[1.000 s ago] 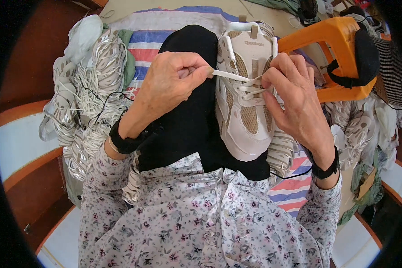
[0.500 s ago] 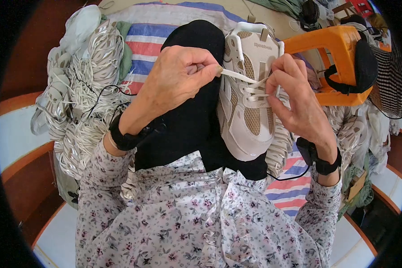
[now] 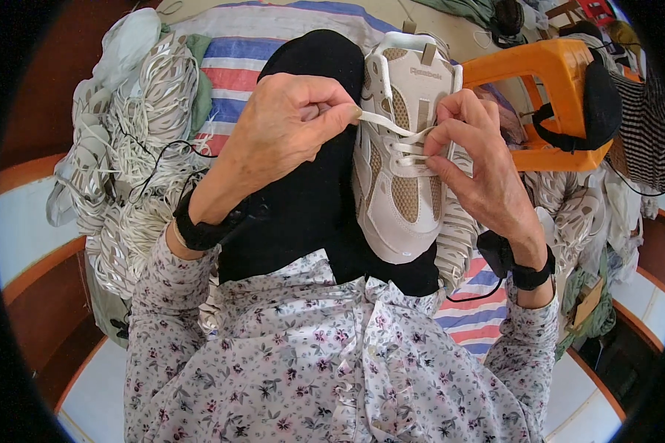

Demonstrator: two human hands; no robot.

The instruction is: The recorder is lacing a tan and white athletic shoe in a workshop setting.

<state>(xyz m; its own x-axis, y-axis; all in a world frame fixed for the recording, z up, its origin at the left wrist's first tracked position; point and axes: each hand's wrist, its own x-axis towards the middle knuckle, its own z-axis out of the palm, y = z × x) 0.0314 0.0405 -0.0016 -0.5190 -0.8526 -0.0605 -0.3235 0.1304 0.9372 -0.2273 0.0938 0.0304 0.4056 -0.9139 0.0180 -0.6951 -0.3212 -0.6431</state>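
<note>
Sneaker, off-white with beige mesh panels and a ridged sole, rests toe-toward-wearer on a black-clothed lap, its flat white lace pinched taut by left hand and right hand, beside heaped white laces.

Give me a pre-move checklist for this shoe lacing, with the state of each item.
1. Lace end pinched in left hand: ok, thumb and forefinger grip the white lace.
2. Right hand steadying the beige sneaker: ok, fingers on the eyelet rows.
3. Sneaker supported: ok, resting on the black-clad lap.
4. Lower rows laced: ok, crossings visible.
5. Top eyelets threaded: not ok, they look open.
6. Other lace end located: cannot tell, hidden by the right hand.
</note>
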